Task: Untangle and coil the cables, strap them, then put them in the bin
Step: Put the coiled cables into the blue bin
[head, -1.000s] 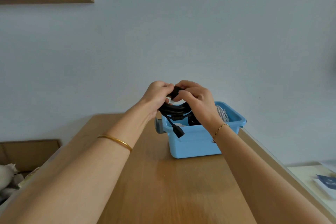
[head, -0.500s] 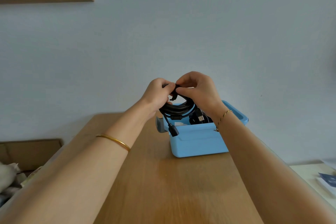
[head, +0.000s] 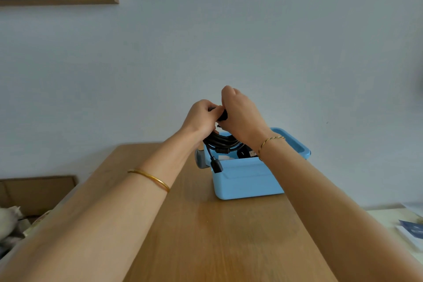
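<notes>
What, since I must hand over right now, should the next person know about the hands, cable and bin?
Left hand and right hand both grip the top of the black cable coil, held over the blue bin; its plug dangles at the near rim.
Done: coiled; other cables lie in the bin.
The fingers hide any strap.
Left: finish strapping if needed, then drop the coil in.

You hold the black coiled cable just above the open blue bin; its plug dangles at the rim.
</notes>
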A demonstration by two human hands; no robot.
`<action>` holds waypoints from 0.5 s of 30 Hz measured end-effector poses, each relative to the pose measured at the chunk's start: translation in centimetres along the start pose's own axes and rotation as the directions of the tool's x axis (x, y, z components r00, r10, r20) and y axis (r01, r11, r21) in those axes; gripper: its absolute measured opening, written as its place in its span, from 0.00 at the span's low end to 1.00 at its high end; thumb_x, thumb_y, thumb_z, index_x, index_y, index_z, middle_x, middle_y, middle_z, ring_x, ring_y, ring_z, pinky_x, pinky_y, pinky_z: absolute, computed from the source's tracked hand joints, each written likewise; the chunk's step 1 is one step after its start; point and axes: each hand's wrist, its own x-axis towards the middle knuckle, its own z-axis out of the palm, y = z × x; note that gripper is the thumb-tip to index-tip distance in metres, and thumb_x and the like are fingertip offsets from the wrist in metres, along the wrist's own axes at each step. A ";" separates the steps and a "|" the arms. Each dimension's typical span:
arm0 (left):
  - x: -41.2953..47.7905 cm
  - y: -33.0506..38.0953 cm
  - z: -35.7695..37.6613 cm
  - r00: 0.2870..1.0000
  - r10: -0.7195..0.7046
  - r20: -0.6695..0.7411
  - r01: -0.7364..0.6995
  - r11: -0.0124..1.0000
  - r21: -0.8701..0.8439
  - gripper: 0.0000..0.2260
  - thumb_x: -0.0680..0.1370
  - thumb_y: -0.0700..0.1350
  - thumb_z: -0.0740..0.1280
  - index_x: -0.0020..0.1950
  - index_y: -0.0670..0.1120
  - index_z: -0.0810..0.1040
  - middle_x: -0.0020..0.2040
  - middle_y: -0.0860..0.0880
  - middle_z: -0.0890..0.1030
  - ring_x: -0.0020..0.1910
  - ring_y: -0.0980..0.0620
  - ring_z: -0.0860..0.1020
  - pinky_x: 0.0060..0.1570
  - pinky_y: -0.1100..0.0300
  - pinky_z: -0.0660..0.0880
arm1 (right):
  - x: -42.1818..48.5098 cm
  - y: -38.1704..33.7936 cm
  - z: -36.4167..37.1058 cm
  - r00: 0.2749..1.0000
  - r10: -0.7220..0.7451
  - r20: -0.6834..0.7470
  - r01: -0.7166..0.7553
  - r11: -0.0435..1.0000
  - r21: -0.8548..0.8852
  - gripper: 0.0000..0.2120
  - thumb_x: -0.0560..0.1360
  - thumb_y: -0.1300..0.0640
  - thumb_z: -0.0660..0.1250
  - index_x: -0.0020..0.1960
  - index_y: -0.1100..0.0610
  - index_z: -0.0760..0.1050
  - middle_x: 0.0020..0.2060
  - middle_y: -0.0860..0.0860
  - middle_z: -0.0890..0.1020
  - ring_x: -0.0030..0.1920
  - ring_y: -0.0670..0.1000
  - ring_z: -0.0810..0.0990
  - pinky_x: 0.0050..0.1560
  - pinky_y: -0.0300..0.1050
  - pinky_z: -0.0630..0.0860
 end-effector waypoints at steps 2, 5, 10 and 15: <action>0.1 0.0 0.1 1.000 0.007 -0.011 -0.007 1.000 0.004 0.09 0.82 0.45 0.59 0.52 0.42 0.76 0.46 0.47 0.80 0.28 0.54 0.73 0.30 0.64 0.72 | 0.2 -0.2 0.1 1.000 0.005 -0.003 -0.005 0.997 -0.079 0.16 0.70 0.70 0.63 0.45 0.57 0.58 0.37 0.49 0.63 0.41 0.53 0.65 0.37 0.44 0.62; 0.2 0.3 -0.1 1.000 0.008 0.005 -0.008 1.000 0.014 0.08 0.82 0.47 0.59 0.53 0.46 0.74 0.42 0.50 0.78 0.29 0.54 0.74 0.32 0.64 0.71 | 0.3 -0.1 0.2 0.999 0.026 -0.041 -0.030 0.994 -0.108 0.17 0.68 0.71 0.63 0.45 0.57 0.57 0.40 0.51 0.65 0.42 0.53 0.65 0.38 0.44 0.62; 0.2 0.7 0.1 0.999 0.031 0.038 -0.033 0.998 0.051 0.07 0.82 0.48 0.59 0.52 0.46 0.73 0.42 0.51 0.78 0.30 0.53 0.74 0.30 0.67 0.70 | 0.1 0.3 0.7 0.993 0.065 -0.101 -0.073 0.994 -0.079 0.17 0.67 0.70 0.63 0.45 0.57 0.58 0.38 0.52 0.66 0.39 0.54 0.65 0.35 0.44 0.61; 0.2 0.2 0.8 0.997 0.078 -0.019 -0.079 0.997 -0.008 0.06 0.82 0.43 0.59 0.51 0.43 0.75 0.47 0.50 0.78 0.30 0.53 0.74 0.25 0.71 0.70 | -0.3 0.9 0.7 0.981 0.154 -0.120 -0.135 0.979 0.153 0.18 0.67 0.70 0.66 0.55 0.61 0.66 0.51 0.56 0.72 0.45 0.58 0.74 0.41 0.50 0.75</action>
